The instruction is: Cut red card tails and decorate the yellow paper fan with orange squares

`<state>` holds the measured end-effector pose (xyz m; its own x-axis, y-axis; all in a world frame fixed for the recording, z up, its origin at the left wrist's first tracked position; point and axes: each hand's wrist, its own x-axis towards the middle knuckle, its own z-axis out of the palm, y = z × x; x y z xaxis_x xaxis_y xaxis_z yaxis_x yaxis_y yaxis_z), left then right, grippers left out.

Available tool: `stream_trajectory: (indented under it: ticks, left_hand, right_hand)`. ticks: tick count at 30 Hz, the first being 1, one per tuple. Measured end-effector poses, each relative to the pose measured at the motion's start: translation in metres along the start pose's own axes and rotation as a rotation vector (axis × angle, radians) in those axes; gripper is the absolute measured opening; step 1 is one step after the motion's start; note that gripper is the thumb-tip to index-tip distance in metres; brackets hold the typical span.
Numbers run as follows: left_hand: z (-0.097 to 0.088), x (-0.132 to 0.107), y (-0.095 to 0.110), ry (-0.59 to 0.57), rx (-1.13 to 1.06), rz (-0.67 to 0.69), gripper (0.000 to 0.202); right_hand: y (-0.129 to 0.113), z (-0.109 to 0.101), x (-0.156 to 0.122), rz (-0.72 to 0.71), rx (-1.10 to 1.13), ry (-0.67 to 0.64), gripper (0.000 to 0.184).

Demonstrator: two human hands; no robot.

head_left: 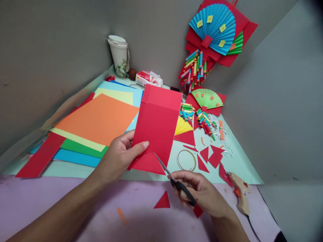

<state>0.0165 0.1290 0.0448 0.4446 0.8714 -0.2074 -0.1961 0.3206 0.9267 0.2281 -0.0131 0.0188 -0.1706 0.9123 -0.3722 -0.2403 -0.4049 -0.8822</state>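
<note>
A sheet of red card (158, 124), creased across near its top, is held up tilted in my left hand (123, 153), thumb on its front and fingers behind. My right hand (194, 190) grips black-handled scissors (174, 179), their blades pointing up and left over the lower part of the card. The blades look closed or nearly so. Below the card lies a small red paper triangle (163, 201). Another red scrap (198, 211) shows just under my right hand. A roll of clear tape (186, 160) lies right of the card.
Coloured paper sheets (101, 117) are stacked at left. A white cup (118, 55) and a tissue pack (148, 79) stand behind. A glue gun (241, 193) with its cord lies at right, near red scraps (215, 158). Fan decorations (214, 30) hang on the wall.
</note>
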Motion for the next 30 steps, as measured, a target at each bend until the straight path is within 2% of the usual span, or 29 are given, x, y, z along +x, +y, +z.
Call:
stream_trajectory:
  ticks: [10,24,30]
  left_hand:
    - [-0.0034,0.0018,-0.0051,-0.026,-0.032,0.019,0.037]
    - [-0.0026,0.0010,-0.0036,-0.032,-0.073,-0.014,0.036]
    - [-0.0056,0.0032,-0.0004,-0.010,-0.089,0.020,0.035]
  right_hand:
    - [0.0001,0.0016,-0.0004,-0.016,-0.035,0.044,0.031]
    - [0.0048,-0.0052,0.0020,0.024,-0.043,0.033,0.037]
    - [0.0034,-0.0043,0.0022,0.028,-0.061,0.022,0.036]
